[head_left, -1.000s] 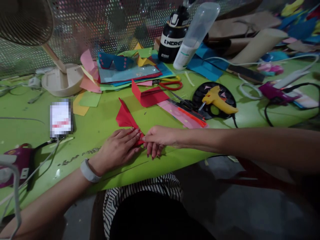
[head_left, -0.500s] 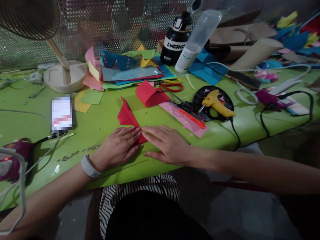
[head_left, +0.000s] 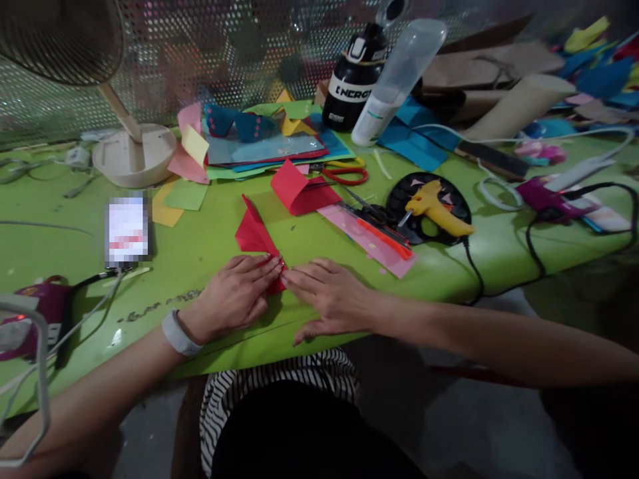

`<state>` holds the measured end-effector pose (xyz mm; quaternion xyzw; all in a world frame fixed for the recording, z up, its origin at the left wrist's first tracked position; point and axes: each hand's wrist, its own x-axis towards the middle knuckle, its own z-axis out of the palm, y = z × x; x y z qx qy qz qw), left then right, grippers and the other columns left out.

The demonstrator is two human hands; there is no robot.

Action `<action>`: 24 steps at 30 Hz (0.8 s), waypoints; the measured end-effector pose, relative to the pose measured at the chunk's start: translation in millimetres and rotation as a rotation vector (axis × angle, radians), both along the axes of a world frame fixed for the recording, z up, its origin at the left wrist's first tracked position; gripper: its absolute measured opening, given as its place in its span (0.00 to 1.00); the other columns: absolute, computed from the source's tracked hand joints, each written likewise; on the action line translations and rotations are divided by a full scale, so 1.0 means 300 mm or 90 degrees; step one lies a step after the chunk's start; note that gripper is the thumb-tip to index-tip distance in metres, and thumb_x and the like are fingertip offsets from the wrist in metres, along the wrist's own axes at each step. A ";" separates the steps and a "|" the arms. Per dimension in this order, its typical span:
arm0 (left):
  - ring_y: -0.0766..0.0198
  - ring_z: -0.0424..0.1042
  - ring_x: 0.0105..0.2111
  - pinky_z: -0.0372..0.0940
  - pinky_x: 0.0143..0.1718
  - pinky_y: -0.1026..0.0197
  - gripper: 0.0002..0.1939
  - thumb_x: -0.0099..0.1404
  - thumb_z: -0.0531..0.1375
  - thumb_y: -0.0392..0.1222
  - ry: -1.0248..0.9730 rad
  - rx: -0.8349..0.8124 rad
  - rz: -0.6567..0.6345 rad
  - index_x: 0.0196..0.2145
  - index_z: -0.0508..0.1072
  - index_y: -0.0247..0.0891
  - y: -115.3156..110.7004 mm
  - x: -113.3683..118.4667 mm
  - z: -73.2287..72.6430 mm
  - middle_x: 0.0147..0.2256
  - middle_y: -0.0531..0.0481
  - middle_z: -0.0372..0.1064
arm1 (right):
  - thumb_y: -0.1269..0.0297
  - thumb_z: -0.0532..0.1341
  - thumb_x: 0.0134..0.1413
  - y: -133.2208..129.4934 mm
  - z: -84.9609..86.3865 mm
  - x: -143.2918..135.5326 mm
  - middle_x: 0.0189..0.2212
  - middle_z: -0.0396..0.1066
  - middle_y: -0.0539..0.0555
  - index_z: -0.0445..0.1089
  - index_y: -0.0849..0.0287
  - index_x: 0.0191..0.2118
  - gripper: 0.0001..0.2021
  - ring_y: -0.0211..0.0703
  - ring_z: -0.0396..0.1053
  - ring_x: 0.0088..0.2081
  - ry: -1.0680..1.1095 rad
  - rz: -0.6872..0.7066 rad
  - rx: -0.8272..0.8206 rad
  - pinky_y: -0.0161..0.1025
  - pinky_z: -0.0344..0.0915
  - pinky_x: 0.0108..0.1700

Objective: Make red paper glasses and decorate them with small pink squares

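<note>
A piece of folded red paper (head_left: 254, 233) lies on the green table in front of me, its upper part spread into a pointed flap. My left hand (head_left: 242, 287) rests flat over its lower left side, fingers stretched out and pressing on the paper. From the right, my right hand (head_left: 332, 296) lies flat with its fingertips on the paper's lower right edge and its thumb apart on the table. The hands nearly meet there and hide part of the lower paper. A second red paper (head_left: 302, 189), bent into a curl, lies just beyond.
Scissors (head_left: 347, 174), an orange cutter (head_left: 387, 241) on a pink strip (head_left: 344, 229) and a yellow glue gun (head_left: 436, 207) lie to the right. A phone (head_left: 127, 229) and a purple device (head_left: 37, 319) with cables are at left. Behind stand a fan (head_left: 134, 156) and black bottle (head_left: 349, 86).
My right hand has slid slightly down along the red paper's edge, and its thumb has spread toward the table's near edge. My left hand stays in place on the paper.
</note>
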<state>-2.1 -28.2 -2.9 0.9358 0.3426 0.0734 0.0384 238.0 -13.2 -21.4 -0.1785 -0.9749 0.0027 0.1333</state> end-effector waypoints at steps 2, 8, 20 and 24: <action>0.53 0.61 0.60 0.59 0.58 0.47 0.27 0.65 0.50 0.39 -0.003 -0.004 0.005 0.61 0.62 0.31 -0.001 -0.002 -0.003 0.61 0.40 0.61 | 0.32 0.47 0.55 0.005 0.001 0.007 0.52 0.69 0.67 0.67 0.68 0.55 0.41 0.56 0.62 0.52 -0.008 0.004 -0.013 0.51 0.56 0.54; 0.54 0.61 0.60 0.59 0.59 0.46 0.28 0.64 0.51 0.38 -0.016 -0.028 0.017 0.61 0.62 0.33 -0.002 -0.004 -0.002 0.61 0.40 0.60 | 0.34 0.50 0.56 0.005 0.007 0.013 0.53 0.67 0.65 0.67 0.62 0.56 0.37 0.55 0.60 0.53 -0.011 0.018 -0.025 0.51 0.56 0.53; 0.55 0.69 0.53 0.64 0.55 0.51 0.17 0.68 0.51 0.41 -0.085 -0.033 -0.087 0.50 0.73 0.34 0.020 -0.035 0.040 0.51 0.40 0.72 | 0.47 0.55 0.61 0.058 0.035 0.027 0.60 0.61 0.60 0.64 0.51 0.60 0.25 0.53 0.58 0.59 0.044 0.026 -0.046 0.56 0.54 0.57; 0.57 0.72 0.46 0.67 0.48 0.55 0.14 0.67 0.54 0.48 -0.114 -0.081 -0.126 0.38 0.75 0.38 0.033 -0.063 0.087 0.42 0.42 0.75 | 0.67 0.55 0.61 0.146 0.059 0.023 0.59 0.63 0.61 0.65 0.57 0.60 0.21 0.54 0.59 0.59 0.053 -0.032 -0.023 0.57 0.53 0.59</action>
